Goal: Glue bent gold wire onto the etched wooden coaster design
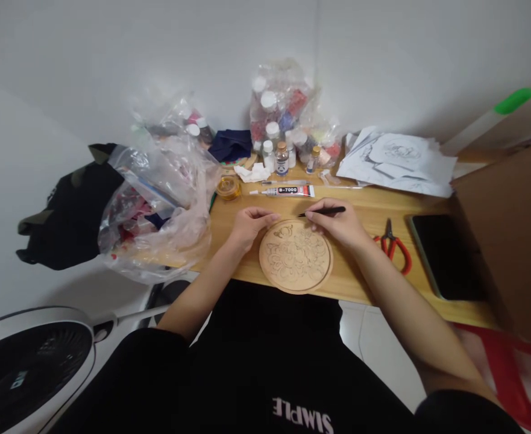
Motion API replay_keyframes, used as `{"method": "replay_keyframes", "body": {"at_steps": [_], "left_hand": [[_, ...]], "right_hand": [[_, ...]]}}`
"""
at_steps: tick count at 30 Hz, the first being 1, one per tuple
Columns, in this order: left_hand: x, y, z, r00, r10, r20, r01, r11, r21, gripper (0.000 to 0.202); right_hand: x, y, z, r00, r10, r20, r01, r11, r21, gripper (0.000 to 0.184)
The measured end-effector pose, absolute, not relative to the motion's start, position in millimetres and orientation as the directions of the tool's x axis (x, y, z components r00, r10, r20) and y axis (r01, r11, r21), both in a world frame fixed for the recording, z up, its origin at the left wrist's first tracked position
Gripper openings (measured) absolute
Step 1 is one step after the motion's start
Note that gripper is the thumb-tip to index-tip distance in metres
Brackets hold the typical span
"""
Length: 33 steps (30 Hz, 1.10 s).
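A round wooden disc (296,256) with a carved floral pattern lies at the front edge of the wooden table (373,208). My left hand (249,224) rests at the disc's upper left rim, fingers curled and pinched against it. My right hand (337,224) sits at the disc's upper right, closed on a thin black tool (322,212) that points left over the disc's top edge.
A B-7000 glue tube (289,191), small bottles (281,158), a roll of tape (228,187) and plastic bags (161,205) of supplies stand behind. Red scissors (394,247), a black phone (443,254), sketch papers (396,161) and a cardboard box (512,235) lie right. A fan (30,361) is lower left.
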<state>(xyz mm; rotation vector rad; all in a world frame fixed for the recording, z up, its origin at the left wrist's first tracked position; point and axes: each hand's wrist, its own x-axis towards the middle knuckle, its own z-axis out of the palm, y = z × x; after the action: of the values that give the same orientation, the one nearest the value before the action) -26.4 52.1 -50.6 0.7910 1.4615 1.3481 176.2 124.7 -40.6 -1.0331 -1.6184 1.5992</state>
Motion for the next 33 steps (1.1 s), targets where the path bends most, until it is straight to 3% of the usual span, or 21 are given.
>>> {"method": "replay_keyframes", "body": {"at_steps": [8, 18, 27, 33], "left_hand": [[-32.0, 53.4, -56.9, -0.292, 0.928, -0.231, -0.242, 0.162, 0.957, 0.039], [-28.5, 48.4, -60.5, -0.263, 0.954, -0.141, -0.213, 0.085, 0.973, 0.019], [-21.0, 41.4, -60.4, -0.243, 0.970, -0.020, 0.000, 0.020, 1.000, 0.023], [-15.4, 36.1, -60.4, -0.243, 0.958, 0.149, 0.228, -0.092, 0.969, 0.021]], "right_hand": [[175.6, 119.9, -37.6, -0.560, 0.825, -0.077, 0.200, 0.044, -0.979, 0.028], [178.2, 122.1, -41.8, -0.627, 0.778, -0.038, 0.269, 0.170, -0.948, 0.027], [180.6, 120.1, -40.9, -0.652, 0.758, 0.019, 0.285, 0.268, -0.921, 0.021], [182.5, 120.3, -41.9, -0.670, 0.740, 0.052, 0.276, 0.314, -0.909, 0.018]]}}
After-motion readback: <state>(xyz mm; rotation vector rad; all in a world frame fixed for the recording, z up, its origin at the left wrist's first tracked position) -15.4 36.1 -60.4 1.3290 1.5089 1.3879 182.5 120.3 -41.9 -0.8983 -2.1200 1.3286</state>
